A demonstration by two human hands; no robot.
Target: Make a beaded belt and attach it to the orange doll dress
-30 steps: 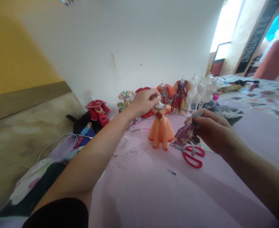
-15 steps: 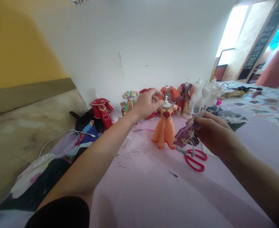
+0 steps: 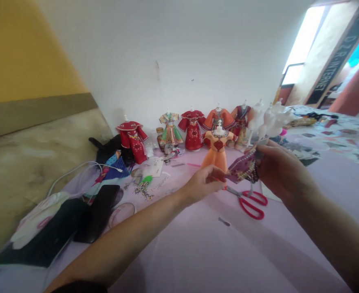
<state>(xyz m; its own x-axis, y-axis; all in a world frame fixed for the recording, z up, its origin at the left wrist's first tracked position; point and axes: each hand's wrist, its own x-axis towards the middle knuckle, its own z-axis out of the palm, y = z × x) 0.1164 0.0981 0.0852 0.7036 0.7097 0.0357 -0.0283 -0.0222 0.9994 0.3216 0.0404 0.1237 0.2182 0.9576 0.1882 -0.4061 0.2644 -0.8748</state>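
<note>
My right hand (image 3: 281,167) pinches a small purple beaded piece of cloth (image 3: 238,169), with pale beads along its edge and a dark fringe-like part hanging beneath. At the cloth's left corner is my left hand (image 3: 205,183), its thumb and fingers closed together; anything between them is too small to make out. Just behind the left hand stands a miniature orange dress (image 3: 217,148) on a white doll-sized form, its lower skirt partly hidden. Red-handled scissors (image 3: 252,203) lie on the table below the purple cloth.
Several miniature dresses, such as a red one (image 3: 194,128), stand along the wall. White bare forms (image 3: 267,120) are at the right. Loose beads (image 3: 144,191), a green scoop-like piece (image 3: 148,179), a black phone-like slab (image 3: 98,213) and a white cable (image 3: 84,165) lie at the left.
My left hand has come down from above the orange dress to the purple cloth's left corner. My right hand keeps its grip on the cloth, almost in place.
</note>
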